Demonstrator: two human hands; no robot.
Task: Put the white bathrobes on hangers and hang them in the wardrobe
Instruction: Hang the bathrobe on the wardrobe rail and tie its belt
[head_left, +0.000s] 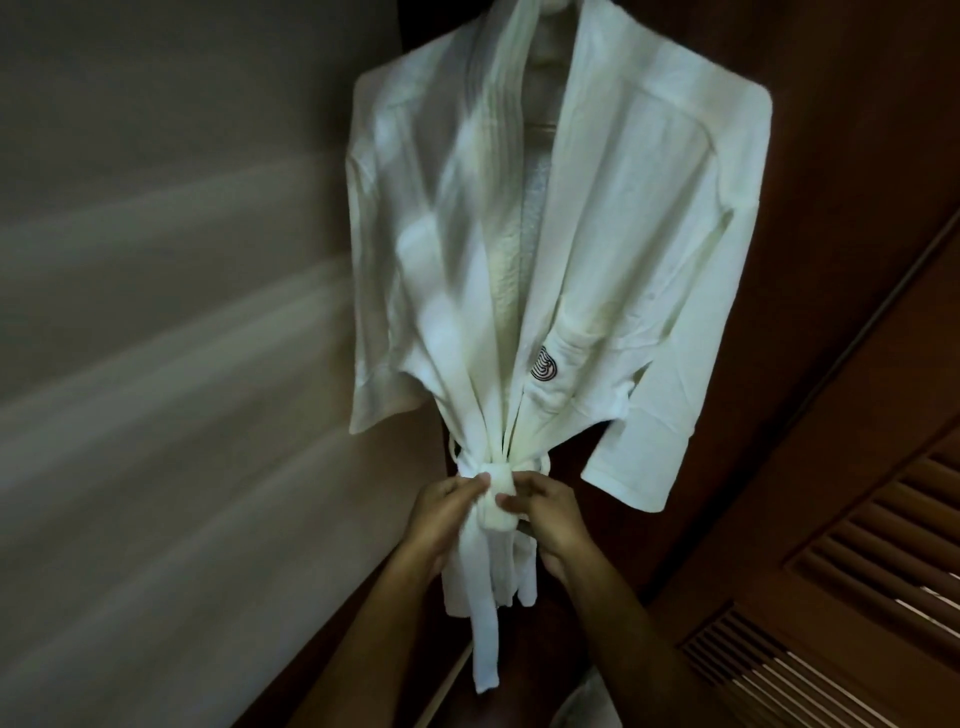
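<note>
The white bathrobe (597, 234) is seen already hung, its shoulders spread wide near the top of the wardrobe (831, 156) and its length dropping straight down toward the viewer, so the long axis runs vertically with the collar up and the hem down; the hanger itself is hidden under the cloth. The front is drawn together at the waist by the belt (501, 491), whose knot sits directly between the two hands, touching both. The left hand (447, 512) is curled on the knot from the left side, and the right hand (545, 514) is pinched on it from the right, each about equally near. A loose belt tail (485, 639) hangs straight down below the knot. The knot is judged to be under tightening or tidying. A louvred door (857, 597) stands at the right.
</note>
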